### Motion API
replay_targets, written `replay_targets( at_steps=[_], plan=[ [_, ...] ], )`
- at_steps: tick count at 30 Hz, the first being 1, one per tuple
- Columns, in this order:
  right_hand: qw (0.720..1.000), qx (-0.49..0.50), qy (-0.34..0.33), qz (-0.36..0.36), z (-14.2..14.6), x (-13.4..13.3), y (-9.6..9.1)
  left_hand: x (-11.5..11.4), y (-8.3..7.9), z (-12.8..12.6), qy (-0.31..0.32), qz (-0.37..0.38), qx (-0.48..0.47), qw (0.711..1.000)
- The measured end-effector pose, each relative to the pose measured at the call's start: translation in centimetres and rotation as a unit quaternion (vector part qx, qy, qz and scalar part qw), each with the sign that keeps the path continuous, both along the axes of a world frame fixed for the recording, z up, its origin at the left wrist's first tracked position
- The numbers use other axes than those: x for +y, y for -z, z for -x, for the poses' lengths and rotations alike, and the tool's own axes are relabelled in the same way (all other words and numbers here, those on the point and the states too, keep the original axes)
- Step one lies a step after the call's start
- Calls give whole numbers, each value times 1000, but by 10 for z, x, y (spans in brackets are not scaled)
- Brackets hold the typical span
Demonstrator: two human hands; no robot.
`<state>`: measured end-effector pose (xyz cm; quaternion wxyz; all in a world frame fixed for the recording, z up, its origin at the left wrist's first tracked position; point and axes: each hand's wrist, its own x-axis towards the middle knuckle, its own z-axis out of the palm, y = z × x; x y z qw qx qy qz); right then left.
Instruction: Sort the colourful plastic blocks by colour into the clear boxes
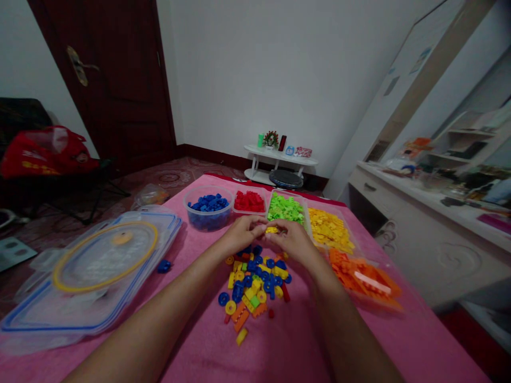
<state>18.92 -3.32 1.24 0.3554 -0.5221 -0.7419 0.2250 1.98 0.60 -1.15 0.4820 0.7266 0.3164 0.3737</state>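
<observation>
My left hand [242, 233] and my right hand [293, 238] meet above the pile, fingertips close together. Between them is a small yellow toy brick [272, 230], pinched by the right fingers, with the left fingertips closed against its left side. Below the hands, a loose pile of mixed toy bricks [249, 290] in blue, yellow, orange, red and green lies on the pink cloth [287, 346]. Some pieces are round with a hole, such as a yellow ring [230, 307]. A single blue brick [163, 266] lies apart on the left.
Behind the hands stand containers of blue bricks [209, 205], red bricks [249, 201], green bricks [285, 207] and yellow bricks [329, 229]. Orange bricks [363, 276] fill another at right. Stacked clear lids [131, 298] cover the left side. A white cabinet [423, 223] flanks the table.
</observation>
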Motion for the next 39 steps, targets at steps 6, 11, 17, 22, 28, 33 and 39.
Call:
replay_targets(
  at_steps=[6, 11, 17, 22, 28, 33, 39],
  plan=[
    [971, -55, 225, -54, -63, 2, -20, -5, -5, -2, -28, 29, 32, 999],
    [905, -166, 387, -63, -115, -3, -23, -13, -11, -2, 22, -24, 116, 993],
    [877, -205, 432, -54, -125, -7, -23, -37, -20, -5, 204, -125, 197, 951],
    [920, -165, 351, -53, -110, -6, -25, -72, -7, -25, 219, -228, 325, 891],
    [945, -123, 299, -53, -89, -8, -33, -68, 19, -34, 107, -283, 373, 877],
    [962, -110, 246, -33, -66, -6, -28, -37, 22, -14, 34, -231, 397, 888],
    [983, -113, 145, 14, -39, -3, -17, -18, 21, 0, 42, -178, 391, 902]
  ],
)
